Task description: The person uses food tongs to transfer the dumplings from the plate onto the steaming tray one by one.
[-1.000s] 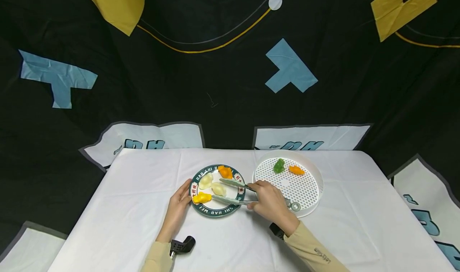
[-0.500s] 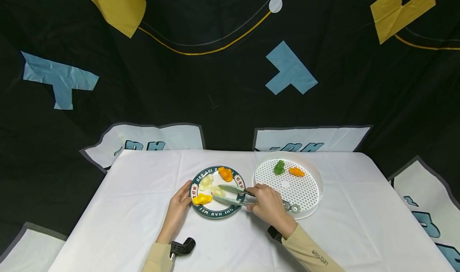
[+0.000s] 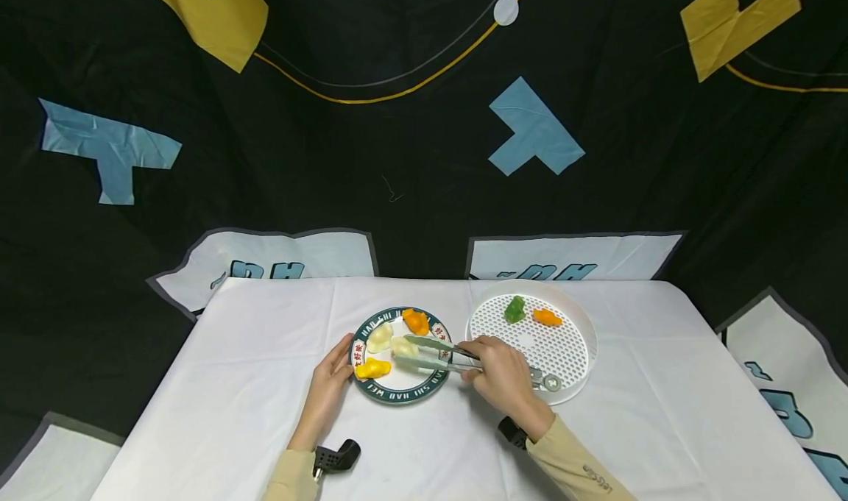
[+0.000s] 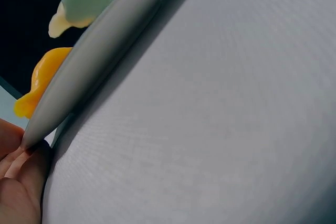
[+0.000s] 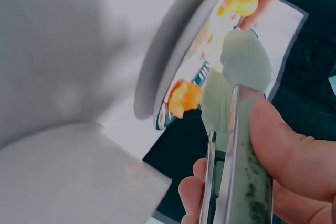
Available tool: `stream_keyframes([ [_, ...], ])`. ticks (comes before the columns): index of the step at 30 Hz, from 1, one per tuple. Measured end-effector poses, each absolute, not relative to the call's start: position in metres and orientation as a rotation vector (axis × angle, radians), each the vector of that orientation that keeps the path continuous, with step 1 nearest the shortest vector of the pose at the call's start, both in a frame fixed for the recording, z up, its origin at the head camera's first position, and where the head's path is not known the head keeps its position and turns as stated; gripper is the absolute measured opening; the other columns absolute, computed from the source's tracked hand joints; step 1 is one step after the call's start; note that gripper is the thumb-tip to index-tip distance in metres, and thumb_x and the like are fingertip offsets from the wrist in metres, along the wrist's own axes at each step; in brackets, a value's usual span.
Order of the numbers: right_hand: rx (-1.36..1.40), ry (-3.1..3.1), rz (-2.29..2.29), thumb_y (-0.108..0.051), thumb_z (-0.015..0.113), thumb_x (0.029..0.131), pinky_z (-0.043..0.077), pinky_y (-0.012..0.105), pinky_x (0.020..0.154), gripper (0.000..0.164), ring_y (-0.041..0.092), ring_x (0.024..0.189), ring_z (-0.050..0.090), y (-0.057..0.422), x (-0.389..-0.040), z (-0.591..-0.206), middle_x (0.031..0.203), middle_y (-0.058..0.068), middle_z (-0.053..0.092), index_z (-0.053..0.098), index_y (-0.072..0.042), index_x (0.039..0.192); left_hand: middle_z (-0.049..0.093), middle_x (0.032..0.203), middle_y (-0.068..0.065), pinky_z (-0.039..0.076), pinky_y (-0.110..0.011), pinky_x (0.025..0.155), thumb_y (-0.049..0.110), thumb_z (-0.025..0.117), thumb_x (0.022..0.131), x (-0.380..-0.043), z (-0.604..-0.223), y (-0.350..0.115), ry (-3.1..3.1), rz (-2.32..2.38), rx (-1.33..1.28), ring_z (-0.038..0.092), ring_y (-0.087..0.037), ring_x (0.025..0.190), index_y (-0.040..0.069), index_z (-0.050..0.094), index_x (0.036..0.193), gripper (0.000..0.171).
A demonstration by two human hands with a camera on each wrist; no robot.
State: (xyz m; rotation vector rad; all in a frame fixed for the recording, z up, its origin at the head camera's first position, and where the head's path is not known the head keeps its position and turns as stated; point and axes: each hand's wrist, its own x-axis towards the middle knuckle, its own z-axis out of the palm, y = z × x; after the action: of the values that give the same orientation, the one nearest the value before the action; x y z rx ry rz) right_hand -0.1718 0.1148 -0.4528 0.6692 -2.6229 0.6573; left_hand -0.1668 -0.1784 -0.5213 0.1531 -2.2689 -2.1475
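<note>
My left hand [image 3: 327, 379] pinches the left rim of a green-edged round plate [image 3: 396, 397], thumb above and fingers below in the left wrist view. Metal tongs with pale green tips [image 3: 427, 364] are in my right hand [image 3: 505, 381], squeezed partly together. Between those tips, over the plate, is a pale dumpling [image 3: 401, 347], its far side hidden by the tongs in the right wrist view. Another pale dumpling [image 3: 379, 338], a yellow dumpling [image 3: 373, 368] and an orange dumpling [image 3: 415, 321] lie on the plate.
Right of the plate stands a round white perforated tray [image 3: 589, 339], partly behind my right hand. It bears a green dumpling [image 3: 514, 309] and a smaller orange dumpling [image 3: 547, 317]. A white cloth [image 3: 265, 324] covers the table; a black patterned curtain [image 3: 397, 155] hangs behind.
The tongs moved down from beside the orange dumpling to the nearer pale dumpling, and their tips drew together around it. My left hand stayed at the plate's rim.
</note>
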Motion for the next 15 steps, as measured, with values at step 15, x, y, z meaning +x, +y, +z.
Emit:
stream_keyframes([
  [15, 0.59, -2.61, 0.686, -0.012, 0.086, 0.063, 0.053, 0.034, 0.057, 0.04, 0.019, 0.081, 0.065, 0.142, -0.172, -0.436, 0.093, 0.0, 0.07, 0.075, -0.012, 0.102, 0.03, 0.152, -0.015, 0.03, -0.021, 0.108, -0.003, 0.04, 0.095, -0.167, -0.52, -0.177, -2.26, -2.139, 0.137, 0.029, -0.024, 0.139, 0.001, 0.031, 0.148, 0.054],
])
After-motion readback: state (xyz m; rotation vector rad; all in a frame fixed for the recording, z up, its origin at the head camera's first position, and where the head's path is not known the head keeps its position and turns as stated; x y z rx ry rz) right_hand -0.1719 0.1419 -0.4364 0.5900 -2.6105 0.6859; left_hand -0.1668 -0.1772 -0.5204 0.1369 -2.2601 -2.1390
